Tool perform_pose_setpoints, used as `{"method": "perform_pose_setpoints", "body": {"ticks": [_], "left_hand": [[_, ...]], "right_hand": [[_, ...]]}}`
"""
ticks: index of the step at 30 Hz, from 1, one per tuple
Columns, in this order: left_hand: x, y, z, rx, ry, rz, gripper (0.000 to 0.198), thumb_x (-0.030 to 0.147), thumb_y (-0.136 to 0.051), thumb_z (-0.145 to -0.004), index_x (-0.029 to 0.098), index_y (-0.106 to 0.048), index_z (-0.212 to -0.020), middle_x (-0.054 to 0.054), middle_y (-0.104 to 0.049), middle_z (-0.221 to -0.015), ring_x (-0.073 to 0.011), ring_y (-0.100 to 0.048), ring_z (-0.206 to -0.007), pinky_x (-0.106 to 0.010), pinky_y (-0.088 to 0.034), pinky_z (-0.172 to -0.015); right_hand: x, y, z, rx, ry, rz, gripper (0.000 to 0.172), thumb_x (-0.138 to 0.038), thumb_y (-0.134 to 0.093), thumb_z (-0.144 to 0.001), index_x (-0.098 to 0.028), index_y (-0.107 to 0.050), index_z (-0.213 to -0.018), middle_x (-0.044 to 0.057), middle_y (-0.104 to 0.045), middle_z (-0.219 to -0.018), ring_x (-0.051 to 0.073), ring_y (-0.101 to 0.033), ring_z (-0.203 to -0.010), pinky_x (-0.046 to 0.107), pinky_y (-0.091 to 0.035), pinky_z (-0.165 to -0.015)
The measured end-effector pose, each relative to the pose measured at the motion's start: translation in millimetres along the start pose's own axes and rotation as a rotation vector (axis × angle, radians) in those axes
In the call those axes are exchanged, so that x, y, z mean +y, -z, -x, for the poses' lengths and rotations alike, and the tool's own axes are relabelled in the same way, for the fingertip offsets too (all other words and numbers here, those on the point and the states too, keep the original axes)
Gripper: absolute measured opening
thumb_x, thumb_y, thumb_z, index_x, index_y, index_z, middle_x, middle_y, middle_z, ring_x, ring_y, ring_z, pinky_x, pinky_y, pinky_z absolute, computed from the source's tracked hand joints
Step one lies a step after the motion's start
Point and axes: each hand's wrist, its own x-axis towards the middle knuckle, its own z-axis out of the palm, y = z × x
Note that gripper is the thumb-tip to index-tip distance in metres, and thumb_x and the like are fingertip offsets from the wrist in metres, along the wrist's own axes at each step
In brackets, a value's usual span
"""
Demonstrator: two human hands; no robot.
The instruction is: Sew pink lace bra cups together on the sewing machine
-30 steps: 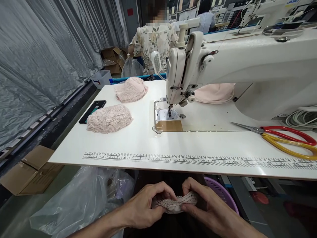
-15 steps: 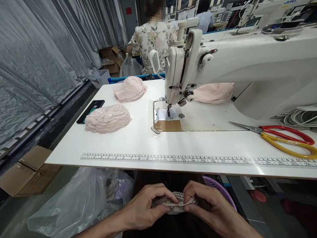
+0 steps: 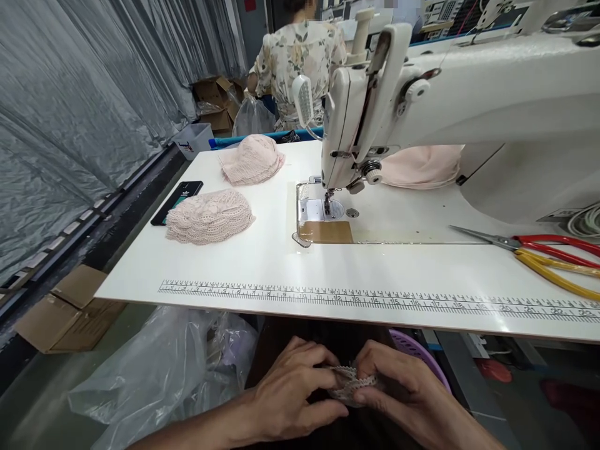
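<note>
Below the table's front edge, a small folded piece of beige lace with a scalloped edge is held close to my lap. My right hand pinches its right end between thumb and bent fingers. At the left end, my left hand has its fingers curled against the lace, its thumb stretched out below them; part of the grip is hidden. On the white table lie a stack of scalloped lace pieces and, behind it, a stack of pale pink cup-shaped pieces.
A white sewing machine stands on the table, with pink fabric beneath its arm. Scissors lie at right, a phone at left. Plastic bags and a purple basket are below. A person sits beyond.
My left hand has shifted along the lace, its fingers now curled over the left end and its thumb extended. My right hand keeps its pinch. The view has tilted down and turned slightly left.
</note>
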Motion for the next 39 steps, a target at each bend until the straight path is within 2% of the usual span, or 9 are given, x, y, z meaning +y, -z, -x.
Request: {"method": "perform_pose_setpoints", "body": {"ticks": [3, 7, 10, 17, 21, 24, 31, 35, 39], "left_hand": [[-1, -3.0, -3, 0.057, 0.004, 0.012, 0.014, 0.024, -0.055, -0.085, 0.017, -0.063, -0.075, 0.0, -0.063, -0.081, -0.0132, -0.056, -0.079, -0.029, -0.032, -0.083], [-2, -2.7, -2, 0.088, -0.013, 0.054, 0.013, 0.021, -0.056, -0.083, 0.016, -0.063, -0.074, -0.001, -0.065, -0.084, -0.013, -0.057, -0.079, -0.03, -0.031, -0.085], [-1, 1.0, -3, 0.111, -0.006, 0.209, 0.009, 0.019, -0.06, -0.08, 0.015, -0.063, -0.072, 0.0, -0.065, -0.079, -0.0122, -0.058, -0.078, -0.028, -0.034, -0.085], [0, 10.3, 0, 0.123, 0.062, 0.592, 0.008, 0.013, -0.057, -0.072, 0.013, -0.057, -0.064, -0.004, -0.065, -0.074, -0.0137, -0.059, -0.069, -0.024, -0.045, -0.066], [-3, 10.6, 4, 0.105, 0.083, 0.657, 0.01, 0.008, -0.055, -0.066, 0.013, -0.051, -0.058, -0.005, -0.067, -0.077, -0.0149, -0.062, -0.072, -0.023, -0.046, -0.066], [-4, 10.8, 6, 0.1, 0.135, 0.671, 0.011, 0.007, -0.053, -0.064, 0.014, -0.048, -0.057, -0.005, -0.067, -0.08, -0.0155, -0.062, -0.073, -0.023, -0.045, -0.064], [-7, 10.3, 10, 0.112, 0.191, 0.672, 0.012, 0.006, -0.055, -0.063, 0.013, -0.047, -0.057, -0.005, -0.066, -0.083, -0.0145, -0.061, -0.073, -0.021, -0.044, -0.062], [-7, 11.6, 12, 0.105, 0.26, 0.751, 0.012, 0.007, -0.059, -0.064, 0.013, -0.053, -0.074, -0.006, -0.065, -0.087, -0.0132, -0.061, -0.073, -0.022, -0.046, -0.063], [-4, 13.5, 10, 0.058, 0.287, 0.77, 0.046, 0.014, -0.071, -0.063, 0.015, -0.055, -0.106, -0.003, -0.063, -0.091, -0.0128, -0.058, -0.079, -0.025, -0.045, -0.074]], "right_hand": [[-2, 4, 2, 0.045, -0.038, 0.031, 0.02, -0.031, -0.057, -0.085, -0.021, -0.052, -0.068, -0.002, -0.055, -0.068, 0.012, -0.052, -0.063, 0.022, -0.037, -0.057], [-3, 7, 3, 0.065, -0.069, 0.024, 0.021, -0.031, -0.057, -0.084, -0.021, -0.051, -0.066, -0.003, -0.054, -0.066, 0.012, -0.05, -0.061, 0.021, -0.036, -0.055], [-5, 8, 2, 0.016, -0.088, -0.007, 0.025, -0.036, -0.053, -0.087, -0.021, -0.051, -0.067, -0.002, -0.054, -0.068, 0.013, -0.051, -0.063, 0.022, -0.038, -0.058], [0, 10, -3, -0.066, -0.156, -0.119, 0.022, -0.037, -0.053, -0.086, -0.021, -0.051, -0.071, 0.0, -0.056, -0.079, 0.014, -0.053, -0.071, 0.024, -0.039, -0.062], [-2, 3, -8, -0.156, -0.204, -0.282, 0.021, -0.037, -0.057, -0.083, -0.02, -0.053, -0.071, 0.0, -0.057, -0.079, 0.015, -0.053, -0.073, 0.025, -0.042, -0.066], [-3, -3, -12, -0.128, -0.227, -0.309, 0.026, -0.039, -0.059, -0.081, -0.019, -0.05, -0.066, -0.001, -0.054, -0.069, 0.013, -0.05, -0.066, 0.024, -0.04, -0.061], [1, -9, -14, -0.062, -0.186, -0.347, 0.033, -0.04, -0.059, -0.079, -0.019, -0.043, -0.06, -0.001, -0.052, -0.071, 0.012, -0.049, -0.063, 0.024, -0.04, -0.058], [2, -10, -14, -0.053, -0.192, -0.384, 0.033, -0.039, -0.059, -0.078, -0.019, -0.041, -0.059, -0.001, -0.051, -0.071, 0.011, -0.048, -0.063, 0.023, -0.039, -0.057], [-2, -10, -14, -0.047, -0.202, -0.383, 0.03, -0.036, -0.06, -0.077, -0.019, -0.042, -0.06, -0.001, -0.052, -0.073, 0.012, -0.049, -0.064, 0.023, -0.04, -0.058]]}}
